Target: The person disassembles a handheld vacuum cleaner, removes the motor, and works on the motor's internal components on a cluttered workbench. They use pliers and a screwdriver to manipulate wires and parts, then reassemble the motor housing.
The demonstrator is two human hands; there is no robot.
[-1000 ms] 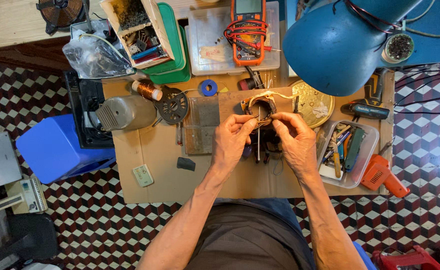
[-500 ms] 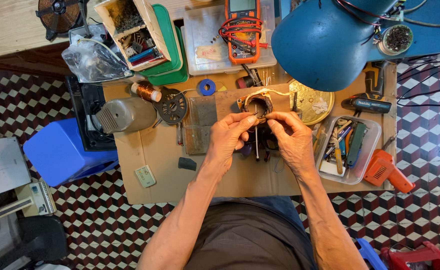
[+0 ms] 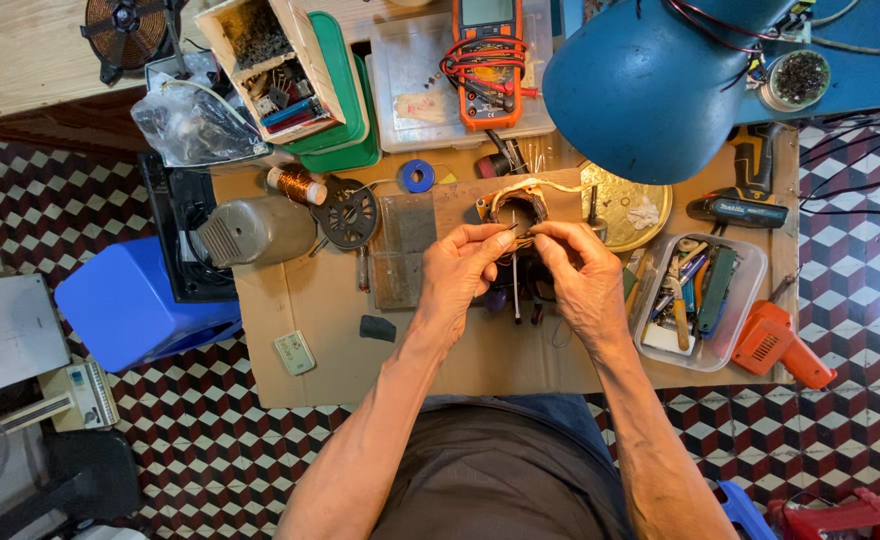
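A round motor stator with copper windings [image 3: 516, 206] stands on a cardboard-covered table [image 3: 300, 290], just beyond my fingers. My left hand [image 3: 460, 278] and my right hand [image 3: 580, 275] meet at its near edge, fingertips pinched together on thin wire of the winding. Both thumbs and forefingers are closed around the wire. Dark tool handles [image 3: 516, 290] lie under and between my hands, partly hidden.
A blue lamp shade [image 3: 650, 85] hangs over the table's far right. An orange multimeter [image 3: 488, 60], copper wire spool [image 3: 290, 183], grey motor housing [image 3: 255, 230], clear tool tray [image 3: 700, 300], orange tool [image 3: 780, 345] and blue stool [image 3: 130, 305] surround the work spot.
My hands stay pinched at the stator's near edge with only small finger shifts. The view has drifted slightly.
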